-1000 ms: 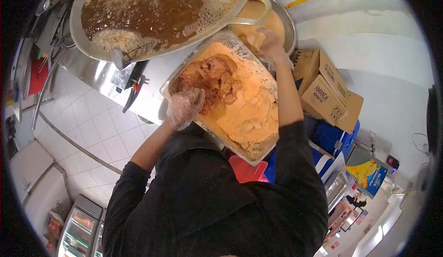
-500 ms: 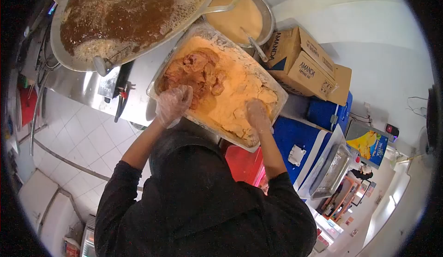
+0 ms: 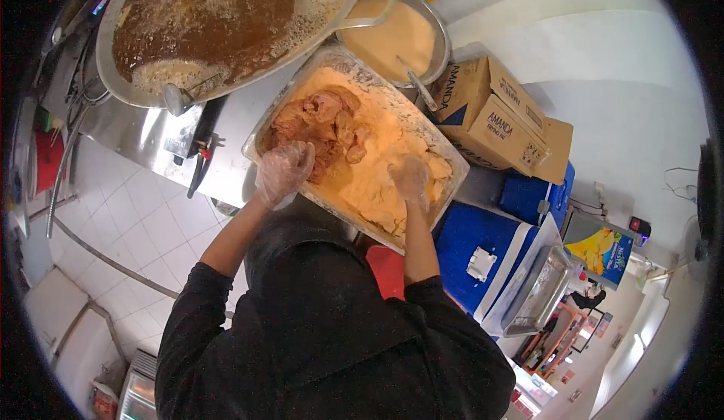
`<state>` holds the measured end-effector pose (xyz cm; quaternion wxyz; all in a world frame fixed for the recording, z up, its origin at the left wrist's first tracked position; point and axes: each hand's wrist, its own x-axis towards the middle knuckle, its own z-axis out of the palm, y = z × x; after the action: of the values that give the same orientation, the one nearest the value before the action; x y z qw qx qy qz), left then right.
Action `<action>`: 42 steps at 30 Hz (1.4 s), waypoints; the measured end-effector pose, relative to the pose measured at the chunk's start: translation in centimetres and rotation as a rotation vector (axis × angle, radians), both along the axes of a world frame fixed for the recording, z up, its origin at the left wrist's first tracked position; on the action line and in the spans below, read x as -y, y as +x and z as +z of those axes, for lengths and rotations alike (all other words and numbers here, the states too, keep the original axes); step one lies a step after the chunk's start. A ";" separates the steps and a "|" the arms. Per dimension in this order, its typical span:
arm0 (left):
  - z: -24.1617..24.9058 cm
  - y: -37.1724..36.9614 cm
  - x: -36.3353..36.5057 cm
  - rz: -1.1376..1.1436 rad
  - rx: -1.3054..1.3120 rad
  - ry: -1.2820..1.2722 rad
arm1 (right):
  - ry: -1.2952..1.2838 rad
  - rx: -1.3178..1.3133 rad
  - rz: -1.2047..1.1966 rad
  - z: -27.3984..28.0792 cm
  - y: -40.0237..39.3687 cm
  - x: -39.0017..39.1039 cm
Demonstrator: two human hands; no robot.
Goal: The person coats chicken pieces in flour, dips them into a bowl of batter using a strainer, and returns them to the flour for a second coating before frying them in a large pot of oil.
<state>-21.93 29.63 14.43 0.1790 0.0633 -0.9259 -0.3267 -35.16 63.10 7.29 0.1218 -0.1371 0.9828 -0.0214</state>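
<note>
A rectangular tub (image 3: 251,148) holds orange-tinted flour (image 3: 385,130) and a heap of raw, reddish-brown meat pieces (image 3: 324,114) toward its left side. My left hand (image 3: 285,173), in a clear plastic glove, is at the near left rim, its fingers curled in beside the meat; what they grip, if anything, is hidden. Also gloved and dusted with flour, my right hand (image 3: 411,180) reaches into the flour on the right half of the tub. Its fingertips are partly lost in the flour.
A large pan of bubbling brown oil (image 3: 219,20) stands at upper left. Behind the tub is a bowl of pale orange liquid (image 3: 392,39) with a metal utensil handle (image 3: 418,84). Cardboard boxes (image 3: 501,122), a blue cooler (image 3: 483,250) and a metal tray (image 3: 537,295) sit to the right.
My right hand has moved left through the flour, toward the middle of the tub. My left hand stays by the meat. The view has shifted slightly.
</note>
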 end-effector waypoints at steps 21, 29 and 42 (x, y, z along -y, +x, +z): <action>0.0 -0.2 -0.1 0.048 -0.095 0.017 | 0.035 0.561 0.574 1.0 -5.7 2.6; 0.0 -0.2 0.0 -0.001 -0.080 -0.010 | -0.054 0.019 0.425 0.8 -0.1 -1.5; -0.1 -0.3 -0.2 0.011 -0.017 -0.077 | 0.659 -0.275 0.494 -16.2 -4.1 -4.0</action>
<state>-22.23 29.79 14.34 0.1909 0.0588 -0.9359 -0.2902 -39.22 67.13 -8.89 0.0283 -0.3235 0.8819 0.3418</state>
